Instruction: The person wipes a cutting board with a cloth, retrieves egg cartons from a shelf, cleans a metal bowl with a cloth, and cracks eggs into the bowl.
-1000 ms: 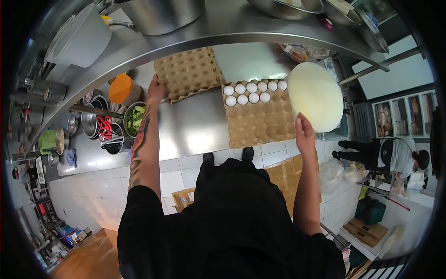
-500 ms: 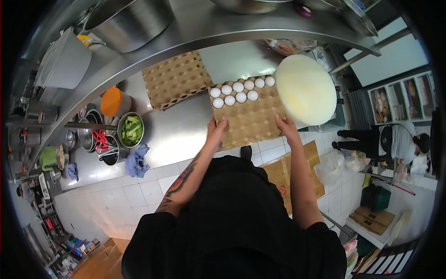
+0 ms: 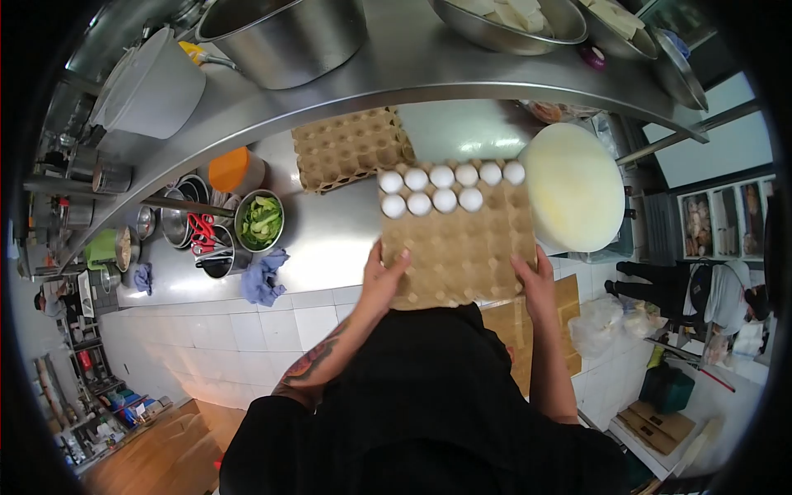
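Pulled lower in the frame than half a second ago, the egg tray point(image 3: 462, 252) is now overlapping the dark clothing point(image 3: 445, 371) at its near edge, with both hands moving along with it. Fingers of the left hand point(image 3: 381, 280) are clamping its lower left side, thumb lying on top, while those of the right hand point(image 3: 538, 285) are gripping the lower right side in the same way. Filling the centre, the tray is carrying ten white eggs point(image 3: 441, 176) in its two far rows, six above four; whether it is touching the worktop point(image 3: 330, 239) cannot be told. Just beyond its upper left corner, a stack of egg trays point(image 3: 353, 148) is resting, and a pale round object point(image 3: 575, 188) is standing beside its right edge. Farther left, a blue cloth point(image 3: 264, 276) is lying near a metal bowl point(image 3: 281, 227) holding green leaves point(image 3: 261, 219), with an orange-topped container point(image 3: 235, 171) standing behind. Across the upper frame, a metal shelf point(image 3: 396, 87) is bearing a large pot point(image 3: 285, 49).
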Available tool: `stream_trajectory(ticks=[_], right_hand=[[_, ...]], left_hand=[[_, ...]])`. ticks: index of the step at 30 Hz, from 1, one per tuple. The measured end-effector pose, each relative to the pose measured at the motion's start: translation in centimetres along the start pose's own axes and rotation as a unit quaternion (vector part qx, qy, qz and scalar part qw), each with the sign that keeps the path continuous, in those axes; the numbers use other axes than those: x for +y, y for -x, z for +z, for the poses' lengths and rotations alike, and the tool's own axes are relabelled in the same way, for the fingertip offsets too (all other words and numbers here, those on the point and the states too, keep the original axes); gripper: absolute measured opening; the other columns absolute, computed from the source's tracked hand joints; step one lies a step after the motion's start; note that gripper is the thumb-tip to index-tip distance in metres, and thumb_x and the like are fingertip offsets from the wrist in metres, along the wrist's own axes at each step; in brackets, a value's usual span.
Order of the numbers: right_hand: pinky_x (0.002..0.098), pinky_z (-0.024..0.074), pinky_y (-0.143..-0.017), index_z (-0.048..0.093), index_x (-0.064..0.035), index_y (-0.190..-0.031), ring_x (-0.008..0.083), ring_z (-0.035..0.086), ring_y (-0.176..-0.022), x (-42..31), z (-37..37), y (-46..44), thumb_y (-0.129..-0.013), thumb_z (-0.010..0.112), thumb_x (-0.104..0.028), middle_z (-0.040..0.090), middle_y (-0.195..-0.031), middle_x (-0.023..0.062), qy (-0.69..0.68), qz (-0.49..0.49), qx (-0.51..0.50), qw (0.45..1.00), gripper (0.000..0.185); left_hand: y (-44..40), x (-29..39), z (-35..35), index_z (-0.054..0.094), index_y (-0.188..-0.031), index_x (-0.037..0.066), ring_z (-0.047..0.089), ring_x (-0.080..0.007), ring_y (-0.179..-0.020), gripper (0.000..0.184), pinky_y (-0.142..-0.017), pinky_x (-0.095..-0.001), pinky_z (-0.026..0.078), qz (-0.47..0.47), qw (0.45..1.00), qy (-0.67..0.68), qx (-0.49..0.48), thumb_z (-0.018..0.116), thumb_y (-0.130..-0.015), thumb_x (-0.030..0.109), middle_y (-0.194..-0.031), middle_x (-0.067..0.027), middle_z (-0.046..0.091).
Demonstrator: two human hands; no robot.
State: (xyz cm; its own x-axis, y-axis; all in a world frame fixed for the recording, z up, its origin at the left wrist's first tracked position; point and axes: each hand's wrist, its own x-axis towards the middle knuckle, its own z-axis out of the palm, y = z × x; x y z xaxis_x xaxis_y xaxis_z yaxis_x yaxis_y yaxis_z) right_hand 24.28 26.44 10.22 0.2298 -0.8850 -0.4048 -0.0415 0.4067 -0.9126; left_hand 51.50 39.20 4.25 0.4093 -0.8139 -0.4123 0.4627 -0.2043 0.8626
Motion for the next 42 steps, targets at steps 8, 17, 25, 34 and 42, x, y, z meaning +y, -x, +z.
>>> stream_trajectory(ticks=[8, 17, 25, 34, 42], right_hand=[[0.0301, 0.0552, -0.088, 0.063, 0.0033, -0.126, 0.0171, 0.069, -0.102, -3.3, 18.8, -15.4, -0.086, 0.084, -0.026, 0.071, -0.116, 0.0114, -0.051, -0.098, -0.120, 0.987, 0.054], [0.0314, 0.0544, -0.089, 0.066, -0.0018, -0.126, 0.0167, 0.069, -0.099, 0.3, 27.0, -28.1, -0.090, 0.079, -0.033, 0.074, -0.111, 0.0070, -0.028, -0.062, -0.182, 0.981, 0.049], [0.0336, 0.0453, -0.104, 0.056, -0.0032, -0.143, 0.0192, 0.062, -0.119, 2.7, 23.9, -25.5, -0.100, 0.063, -0.038, 0.067, -0.132, 0.0078, -0.005, 0.004, -0.154, 0.988, 0.056], [0.0299, 0.0496, -0.095, 0.062, -0.0055, -0.137, 0.0140, 0.065, -0.108, 6.4, 6.4, -12.3, -0.101, 0.064, -0.035, 0.070, -0.119, 0.0035, -0.076, 0.011, -0.075, 0.994, 0.046], [0.0418, 0.0396, -0.117, 0.042, 0.0012, -0.153, 0.0347, 0.051, -0.139, 10.5, -6.8, -7.6, -0.092, 0.066, -0.061, 0.048, -0.153, 0.0251, 0.233, -0.113, -0.005, 0.966, 0.091]], left_hand=[[-12.1, 15.5, -11.0, 0.063, -0.130, -0.003, 0.067, -0.0177, -0.104, 0.051, -0.092, -0.0311, 0.052, 0.117, 0.979, -0.108, 0.129, 0.075, -0.096, 0.033, -0.117, -0.0111, 0.071], [-24.9, 13.5, -19.9, 0.060, -0.135, 0.001, 0.063, -0.0221, -0.115, 0.053, -0.097, -0.0354, 0.051, 0.072, 0.988, -0.061, 0.120, 0.067, -0.100, 0.041, -0.128, -0.0115, 0.066], [-24.4, 9.8, -19.4, 0.047, -0.142, 0.007, 0.060, -0.0310, -0.123, 0.046, -0.100, -0.0463, 0.053, 0.011, 0.995, 0.070, 0.066, 0.058, -0.105, 0.032, -0.140, -0.0145, 0.057], [-11.6, -0.9, -7.1, 0.043, -0.145, 0.003, 0.061, -0.0266, -0.120, 0.049, -0.099, -0.0442, 0.051, 0.050, 0.998, 0.013, 0.047, 0.060, -0.103, 0.020, -0.137, -0.0140, 0.060], [-12.4, -6.1, -2.7, 0.058, -0.135, -0.001, 0.068, -0.0278, -0.109, 0.049, -0.097, -0.0419, 0.054, 0.052, 0.994, -0.068, -0.071, 0.056, -0.094, 0.027, -0.121, -0.0134, 0.068]])
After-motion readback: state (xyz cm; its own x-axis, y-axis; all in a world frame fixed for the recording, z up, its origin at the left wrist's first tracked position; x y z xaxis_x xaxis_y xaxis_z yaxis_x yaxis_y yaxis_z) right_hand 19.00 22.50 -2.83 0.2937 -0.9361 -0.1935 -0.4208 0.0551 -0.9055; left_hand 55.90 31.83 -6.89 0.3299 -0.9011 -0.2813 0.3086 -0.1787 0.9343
